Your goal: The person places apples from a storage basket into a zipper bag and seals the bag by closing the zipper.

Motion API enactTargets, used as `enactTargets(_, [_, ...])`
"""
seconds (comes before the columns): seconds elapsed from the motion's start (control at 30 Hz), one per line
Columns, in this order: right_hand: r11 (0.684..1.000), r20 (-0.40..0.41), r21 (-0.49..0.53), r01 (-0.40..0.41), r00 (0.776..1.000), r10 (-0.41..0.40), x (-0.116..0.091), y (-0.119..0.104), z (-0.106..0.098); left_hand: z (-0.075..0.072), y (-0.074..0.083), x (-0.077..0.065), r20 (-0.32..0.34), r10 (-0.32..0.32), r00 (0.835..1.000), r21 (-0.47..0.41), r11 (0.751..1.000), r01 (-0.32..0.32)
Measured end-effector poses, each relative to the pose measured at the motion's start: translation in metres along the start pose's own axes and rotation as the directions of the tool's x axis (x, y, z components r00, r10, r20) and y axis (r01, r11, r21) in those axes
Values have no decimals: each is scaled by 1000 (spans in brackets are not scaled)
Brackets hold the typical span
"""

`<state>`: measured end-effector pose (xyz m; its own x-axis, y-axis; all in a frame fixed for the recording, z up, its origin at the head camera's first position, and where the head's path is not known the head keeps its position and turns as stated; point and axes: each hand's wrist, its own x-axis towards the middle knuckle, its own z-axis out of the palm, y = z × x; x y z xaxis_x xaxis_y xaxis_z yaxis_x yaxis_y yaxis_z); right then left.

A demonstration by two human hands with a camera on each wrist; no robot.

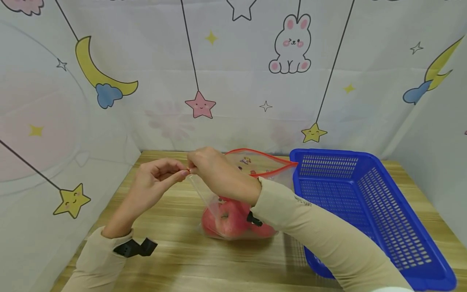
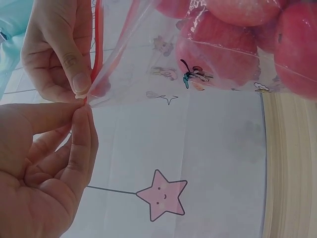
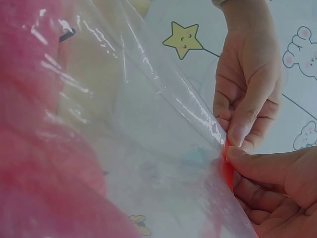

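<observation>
A clear zip bag (image 1: 209,190) with a red zip strip (image 1: 271,156) and small cartoon prints holds several red apples (image 1: 231,219) on the table. The left hand (image 1: 155,180) pinches the bag's top left corner between thumb and fingers. Right beside it, the right hand (image 1: 215,170) pinches the red strip at the same corner, its thumb and fingertips close to the left hand's. In the left wrist view the red strip (image 2: 98,44) runs up from the pinched corner. Toward the right side, the mouth of the bag gapes apart.
A blue plastic basket (image 1: 401,211) with slatted walls stands to the right, its near-left rim close to the bag. Under everything is a wood-grain table (image 1: 175,251). A white cloth backdrop (image 1: 237,73) printed with stars and a rabbit rises behind and at the sides.
</observation>
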<state>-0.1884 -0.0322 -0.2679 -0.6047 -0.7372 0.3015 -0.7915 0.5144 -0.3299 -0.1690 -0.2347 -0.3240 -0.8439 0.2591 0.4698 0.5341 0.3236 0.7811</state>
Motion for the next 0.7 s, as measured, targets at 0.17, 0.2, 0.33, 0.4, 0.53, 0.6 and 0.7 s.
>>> enactTargets(0.17, [1000, 6, -6, -14, 1000, 14, -1, 0, 0, 0, -1, 0, -1, -5, 1000, 23, 1000, 5])
enactTargets(0.2, [1000, 10, -5, -21, 1000, 21, -1, 0, 0, 0, -1, 0, 0, -6, 1000, 28, 1000, 6])
enactTargets(0.33, [999, 26, 2, -48, 999, 47, -2, 0, -1, 1, -2, 0, -1, -5, 1000, 29, 1000, 5])
enactTargets(0.4, [998, 30, 15, -60, 998, 59, -2, 1, -2, 1, -1, 0, 0, -4, 1000, 29, 1000, 4])
enactTargets(0.53, [996, 29, 38, -79, 997, 78, -3, 2, -2, 2, -1, 0, 0, 0, 1000, 36, 999, 0])
enactTargets(0.6, [995, 27, 49, -83, 996, 82, -4, 2, -2, 1, -1, 0, -1, 0, 1000, 42, 999, 0])
enactTargets(0.7, [996, 22, 47, -82, 996, 81, -4, 3, -1, 1, -2, 0, -2, 0, 1000, 39, 999, 0])
